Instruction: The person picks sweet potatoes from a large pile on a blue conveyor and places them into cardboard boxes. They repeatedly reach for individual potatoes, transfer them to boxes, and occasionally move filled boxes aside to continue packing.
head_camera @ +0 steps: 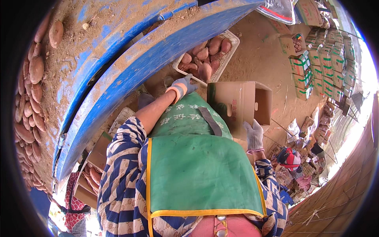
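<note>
My left hand (pixel 184 86), in a grey and orange glove, touches the near rim of a white plastic basket (pixel 233 56). Large sweet potatoes (pixel 204 54) fill the basket; whether my fingers grip its rim cannot be told. At the right, my right hand (pixel 254 134), in a pale knitted glove, holds the lower edge of an empty cardboard box (pixel 241 102). The box has handle holes and its opening faces right. A green apron (pixel 201 171) with yellow edging covers my front.
A soil-covered blue metal surface (pixel 124 56) curves along the left, bearing many sweet potatoes (pixel 32 109). A cardboard box of sweet potatoes (pixel 91 177) stands lower left beside a person (pixel 74 201). Stacked boxes (pixel 328 65) rise at upper right. Another person (pixel 289 159) is among goods at right.
</note>
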Action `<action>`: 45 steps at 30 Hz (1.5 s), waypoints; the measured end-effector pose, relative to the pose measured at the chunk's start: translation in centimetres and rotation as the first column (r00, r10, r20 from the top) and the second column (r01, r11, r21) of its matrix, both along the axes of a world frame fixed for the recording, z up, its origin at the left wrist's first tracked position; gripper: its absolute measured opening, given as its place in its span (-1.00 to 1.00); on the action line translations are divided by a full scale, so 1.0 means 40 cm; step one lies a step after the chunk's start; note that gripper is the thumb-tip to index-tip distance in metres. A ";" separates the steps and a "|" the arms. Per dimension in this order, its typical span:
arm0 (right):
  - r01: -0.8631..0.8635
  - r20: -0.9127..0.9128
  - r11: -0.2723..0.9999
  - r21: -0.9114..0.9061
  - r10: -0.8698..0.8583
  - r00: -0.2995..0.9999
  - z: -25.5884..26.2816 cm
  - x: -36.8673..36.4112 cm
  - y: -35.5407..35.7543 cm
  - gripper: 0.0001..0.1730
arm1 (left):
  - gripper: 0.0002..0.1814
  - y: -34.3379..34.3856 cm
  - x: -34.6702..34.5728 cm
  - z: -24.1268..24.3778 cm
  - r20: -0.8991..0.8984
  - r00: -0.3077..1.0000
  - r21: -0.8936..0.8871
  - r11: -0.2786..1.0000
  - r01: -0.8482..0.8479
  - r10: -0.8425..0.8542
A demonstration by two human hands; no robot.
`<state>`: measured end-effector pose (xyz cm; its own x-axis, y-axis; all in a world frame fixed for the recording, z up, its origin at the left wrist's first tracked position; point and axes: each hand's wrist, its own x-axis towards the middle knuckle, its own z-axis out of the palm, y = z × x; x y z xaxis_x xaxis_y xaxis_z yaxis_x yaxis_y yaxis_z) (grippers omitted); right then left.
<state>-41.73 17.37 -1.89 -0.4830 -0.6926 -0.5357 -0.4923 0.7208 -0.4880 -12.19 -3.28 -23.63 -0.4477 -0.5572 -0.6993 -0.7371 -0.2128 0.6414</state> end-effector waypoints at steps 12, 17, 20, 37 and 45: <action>-0.576 -0.378 0.817 0.036 0.544 0.749 -0.144 0.068 -0.163 -0.61 | -0.38 0.087 0.288 0.015 -0.038 0.946 0.100 0.943 -0.318 0.323; -0.615 -0.154 0.787 0.040 0.613 0.775 -0.464 0.183 -0.313 -0.62 | -0.63 0.105 0.346 0.174 -0.172 0.985 -0.407 0.910 -0.076 0.005; -0.757 -0.038 0.652 -0.046 0.756 0.654 -0.551 0.269 -0.396 -0.67 | -0.67 0.123 0.377 0.379 -0.200 0.859 -0.005 0.876 -0.482 0.471; -0.405 0.545 0.679 -0.613 0.734 0.405 0.212 0.965 -0.699 -0.73 | -0.73 0.051 1.232 0.757 -0.665 0.369 -0.657 -0.274 -0.702 0.650; -0.505 0.615 0.674 -0.540 0.725 0.309 0.159 1.185 -0.778 -0.71 | -0.44 -0.319 1.468 0.761 -0.141 0.457 -0.977 -0.050 -0.206 0.878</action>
